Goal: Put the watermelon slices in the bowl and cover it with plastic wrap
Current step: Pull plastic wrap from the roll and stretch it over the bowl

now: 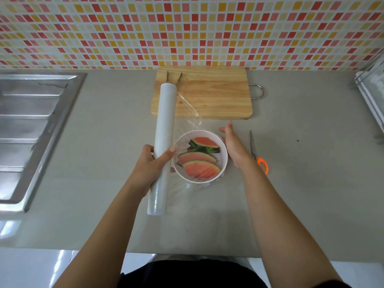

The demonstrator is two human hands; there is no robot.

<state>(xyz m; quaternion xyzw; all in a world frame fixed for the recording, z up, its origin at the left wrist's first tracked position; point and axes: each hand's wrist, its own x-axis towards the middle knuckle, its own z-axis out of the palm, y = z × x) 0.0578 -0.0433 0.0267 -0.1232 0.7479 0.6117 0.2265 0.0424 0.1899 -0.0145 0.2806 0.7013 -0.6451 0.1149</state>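
Note:
A white bowl [224,161] stands on the grey counter and holds several watermelon slices [200,163]. A sheet of clear plastic wrap [190,113] is stretched from the roll over the bowl. The long white roll of plastic wrap [164,117] lies just left of the bowl, and my left hand [152,162] grips it near its middle. My right hand [233,145] is at the bowl's right side with straight fingers against the wrap at the rim.
A wooden cutting board [209,94] with metal tongs [174,79] on it lies behind the bowl against the tiled wall. Orange-handled scissors [257,154] lie right of my right hand. A steel sink [31,125] is at the left, a rack [372,96] at the far right.

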